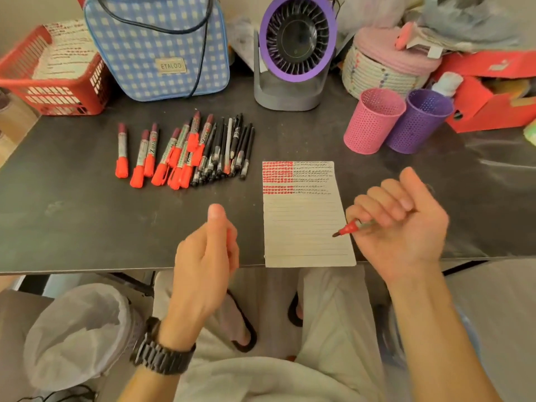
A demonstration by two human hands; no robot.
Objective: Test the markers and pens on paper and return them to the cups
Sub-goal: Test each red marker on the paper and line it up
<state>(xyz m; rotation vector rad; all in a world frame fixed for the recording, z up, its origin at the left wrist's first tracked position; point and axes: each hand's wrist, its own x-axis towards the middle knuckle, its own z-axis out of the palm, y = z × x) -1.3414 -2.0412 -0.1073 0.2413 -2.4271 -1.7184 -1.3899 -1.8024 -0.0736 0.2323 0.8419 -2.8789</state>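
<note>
Head view, right fingers: the right hand (406,224) has its fingers (377,204) curled and pinching the barrel of an uncapped marker with a red nose and a dark tip (349,227).
Marker axis: it slants from the hand down and left. The tip is over the lower right part of the lined white paper sheet (304,224), close to the sheet's right edge. I cannot tell whether the tip touches it.
Left fingers: the left hand (208,250), just left of the sheet's lower half, is curled with the thumb up. A sliver of red between the fingers is most likely the red cap (229,237).
Sheet: it lies on the dark bench (87,216) with its near edge at the bench's front edge. Its top lines are filled with red marks on the left and black marks on the right, and the lines below are bare.
Deciding relation: the first bare line lies up and left of the tip. The right hand is the nearer one, so a short slide should reach it.
Waiting stock: beyond the sheet's top left corner lie the capped red markers (171,152) and the black pens (229,152), their long axes pointing roughly away from the person.
Cups: beyond the sheet's top right corner, the pink perforated cup (372,123) and the purple perforated cup (417,123) stand touching. Nothing sticks out of either, so returning has probably not started.
</note>
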